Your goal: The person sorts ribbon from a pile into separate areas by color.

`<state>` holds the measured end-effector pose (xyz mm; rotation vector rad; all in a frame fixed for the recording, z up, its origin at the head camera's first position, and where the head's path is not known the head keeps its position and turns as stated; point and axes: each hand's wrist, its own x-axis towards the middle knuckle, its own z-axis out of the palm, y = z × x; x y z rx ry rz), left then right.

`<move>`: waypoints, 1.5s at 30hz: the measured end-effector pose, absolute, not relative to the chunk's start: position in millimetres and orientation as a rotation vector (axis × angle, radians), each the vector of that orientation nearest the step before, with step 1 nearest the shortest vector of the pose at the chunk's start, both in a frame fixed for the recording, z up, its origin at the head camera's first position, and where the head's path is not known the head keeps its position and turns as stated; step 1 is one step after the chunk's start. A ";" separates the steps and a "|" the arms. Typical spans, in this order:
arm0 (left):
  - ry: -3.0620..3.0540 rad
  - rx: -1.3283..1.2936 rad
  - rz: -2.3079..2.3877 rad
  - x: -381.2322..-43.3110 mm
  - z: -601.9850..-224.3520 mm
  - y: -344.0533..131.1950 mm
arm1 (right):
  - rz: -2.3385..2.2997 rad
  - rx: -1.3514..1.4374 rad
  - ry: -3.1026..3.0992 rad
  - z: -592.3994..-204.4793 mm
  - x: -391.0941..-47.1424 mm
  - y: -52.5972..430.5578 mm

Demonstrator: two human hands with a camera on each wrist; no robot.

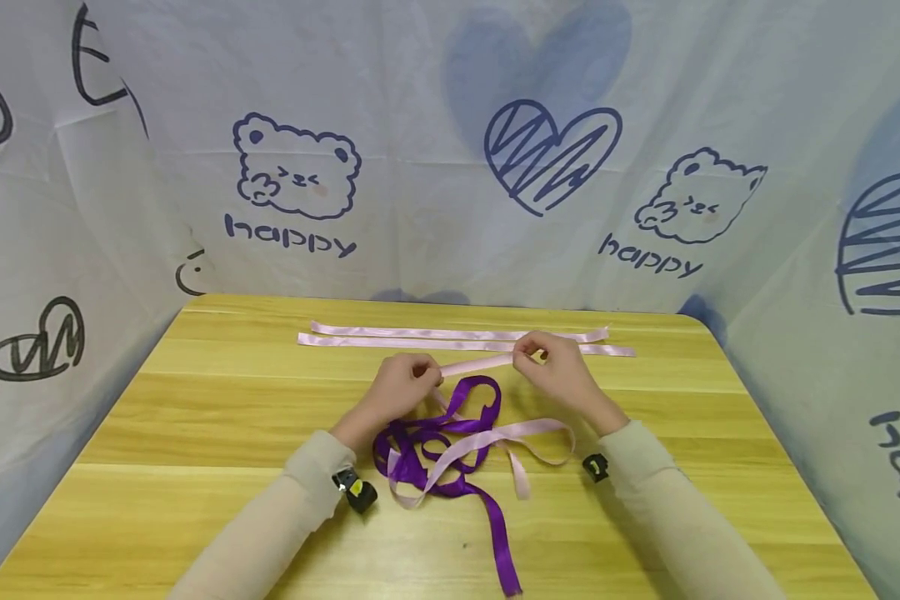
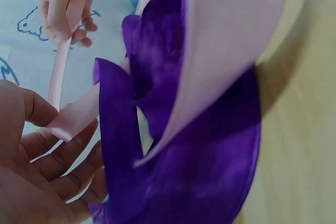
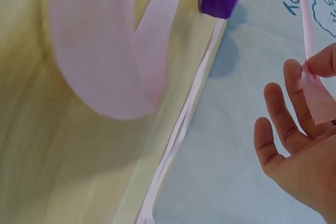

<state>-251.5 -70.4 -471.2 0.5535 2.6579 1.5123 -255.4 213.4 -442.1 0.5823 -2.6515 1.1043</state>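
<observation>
A pink ribbon (image 1: 476,364) stretches between the two hands above the table. My left hand (image 1: 402,385) pinches it between thumb and forefinger, and the ribbon folds down from there in the left wrist view. Its end is pinched by my right hand (image 1: 558,372), with a short tail (image 3: 318,100) lying over the palm and the other fingers spread. Below the hands lies a loose tangle of purple ribbon (image 1: 501,546), one tail running toward the near edge. Loops of pink ribbon (image 1: 536,427) lie over and through the purple.
Two straight strips of pink ribbon, a farther strip (image 1: 420,332) and a nearer strip (image 1: 390,342), lie side by side near the back of the wooden table (image 1: 195,467). A white printed cloth (image 1: 412,192) hangs behind and along both sides.
</observation>
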 end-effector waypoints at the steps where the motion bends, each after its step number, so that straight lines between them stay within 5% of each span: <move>1: 2.650 0.530 1.528 -251.0 -469.7 -72.5 | 1.102 0.574 -2.646 -441.2 -256.0 214.7; 45: 2.585 0.020 1.619 -272.8 -453.1 -197.0 | 1.026 0.250 -2.758 -443.7 -269.8 273.6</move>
